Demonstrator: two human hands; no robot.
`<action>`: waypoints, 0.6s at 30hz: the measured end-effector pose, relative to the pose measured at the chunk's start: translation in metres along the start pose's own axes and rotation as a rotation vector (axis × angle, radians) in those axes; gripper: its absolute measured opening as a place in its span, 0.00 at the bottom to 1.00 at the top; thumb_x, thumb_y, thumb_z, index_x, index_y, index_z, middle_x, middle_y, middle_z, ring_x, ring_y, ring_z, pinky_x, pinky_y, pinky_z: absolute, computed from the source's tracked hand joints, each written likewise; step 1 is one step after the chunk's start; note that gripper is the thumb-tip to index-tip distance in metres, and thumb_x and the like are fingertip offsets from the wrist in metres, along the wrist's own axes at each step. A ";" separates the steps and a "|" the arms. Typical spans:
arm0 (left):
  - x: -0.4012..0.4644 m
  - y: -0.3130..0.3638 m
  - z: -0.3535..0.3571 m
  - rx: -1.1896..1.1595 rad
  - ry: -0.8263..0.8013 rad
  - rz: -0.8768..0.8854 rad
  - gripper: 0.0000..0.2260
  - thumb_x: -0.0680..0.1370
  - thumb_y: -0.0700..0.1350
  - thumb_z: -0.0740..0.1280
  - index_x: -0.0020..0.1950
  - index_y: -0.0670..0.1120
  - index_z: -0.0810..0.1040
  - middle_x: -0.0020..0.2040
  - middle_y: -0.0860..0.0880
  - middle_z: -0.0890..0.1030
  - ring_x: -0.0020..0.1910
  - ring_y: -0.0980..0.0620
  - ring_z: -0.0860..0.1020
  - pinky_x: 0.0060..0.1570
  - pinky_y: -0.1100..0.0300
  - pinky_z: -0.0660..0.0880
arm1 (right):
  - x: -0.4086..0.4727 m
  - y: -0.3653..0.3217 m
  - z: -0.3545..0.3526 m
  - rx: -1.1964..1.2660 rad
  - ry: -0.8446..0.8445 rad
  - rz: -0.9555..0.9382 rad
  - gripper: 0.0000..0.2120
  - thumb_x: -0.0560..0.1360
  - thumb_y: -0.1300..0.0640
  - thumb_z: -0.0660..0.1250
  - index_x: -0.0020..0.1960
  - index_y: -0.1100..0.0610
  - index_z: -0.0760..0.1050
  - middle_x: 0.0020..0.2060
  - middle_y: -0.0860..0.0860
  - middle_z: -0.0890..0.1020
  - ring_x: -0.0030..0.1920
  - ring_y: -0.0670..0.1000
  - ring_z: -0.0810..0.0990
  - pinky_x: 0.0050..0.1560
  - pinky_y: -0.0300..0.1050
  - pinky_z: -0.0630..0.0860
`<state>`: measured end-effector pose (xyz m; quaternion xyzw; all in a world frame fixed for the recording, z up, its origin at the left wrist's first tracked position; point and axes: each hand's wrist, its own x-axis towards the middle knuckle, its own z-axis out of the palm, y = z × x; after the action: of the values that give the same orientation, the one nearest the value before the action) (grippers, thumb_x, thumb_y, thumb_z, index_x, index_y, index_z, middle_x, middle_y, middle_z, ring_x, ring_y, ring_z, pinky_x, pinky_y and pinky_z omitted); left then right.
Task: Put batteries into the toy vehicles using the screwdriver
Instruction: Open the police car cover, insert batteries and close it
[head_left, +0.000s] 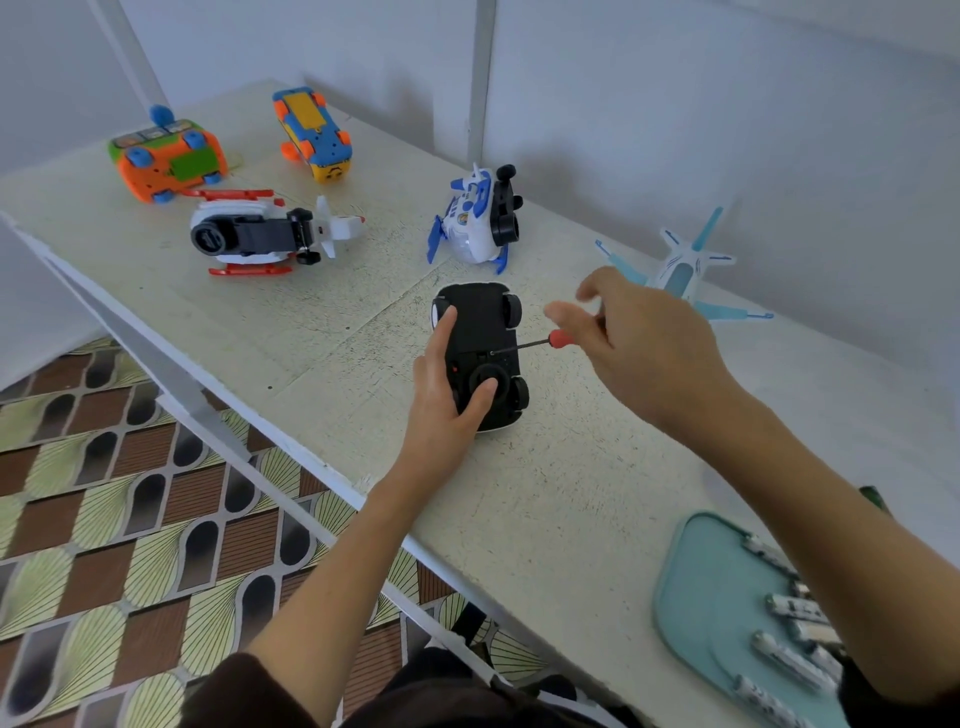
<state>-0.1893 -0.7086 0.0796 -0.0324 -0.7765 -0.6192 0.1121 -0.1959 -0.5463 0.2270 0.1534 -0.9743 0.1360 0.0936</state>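
A black toy car (483, 332) lies upside down on the white table (545, 499). My left hand (447, 395) grips its near end, thumb on the round black part and index finger along its left side. My right hand (639, 338) holds a small screwdriver (540, 344) with a red handle, and the thin tip touches the car's underside near the battery cover. Several batteries (789, 623) lie on a teal tray (706, 597) at the lower right, partly hidden by my right forearm.
Other toys lie upside down at the back: an orange and green vehicle (166, 158), a blue and yellow one (314, 132), a red and white helicopter (260, 234), a blue and white helicopter (480, 218). A pale blue plane (685, 270) sits by the wall.
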 end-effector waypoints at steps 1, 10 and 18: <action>0.000 0.000 0.000 0.000 0.000 -0.002 0.32 0.76 0.48 0.65 0.73 0.67 0.52 0.60 0.65 0.63 0.60 0.74 0.64 0.61 0.67 0.63 | -0.001 0.002 0.001 0.108 0.030 -0.074 0.16 0.78 0.45 0.56 0.57 0.57 0.67 0.45 0.46 0.68 0.44 0.49 0.73 0.45 0.46 0.74; 0.000 0.002 0.001 0.053 -0.002 0.001 0.32 0.79 0.41 0.66 0.73 0.61 0.51 0.58 0.65 0.62 0.56 0.82 0.60 0.54 0.78 0.58 | -0.001 -0.003 0.000 0.064 0.091 -0.100 0.07 0.75 0.60 0.65 0.52 0.58 0.69 0.50 0.52 0.71 0.40 0.51 0.76 0.40 0.46 0.77; -0.001 0.005 0.000 0.052 -0.004 0.000 0.31 0.78 0.45 0.65 0.73 0.62 0.50 0.57 0.65 0.62 0.55 0.82 0.61 0.54 0.76 0.58 | 0.004 -0.005 -0.008 -0.163 -0.021 -0.009 0.19 0.79 0.43 0.52 0.57 0.56 0.70 0.40 0.50 0.74 0.40 0.51 0.73 0.40 0.45 0.68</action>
<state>-0.1872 -0.7072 0.0837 -0.0308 -0.7925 -0.5988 0.1113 -0.1973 -0.5497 0.2363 0.1510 -0.9824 0.0540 0.0962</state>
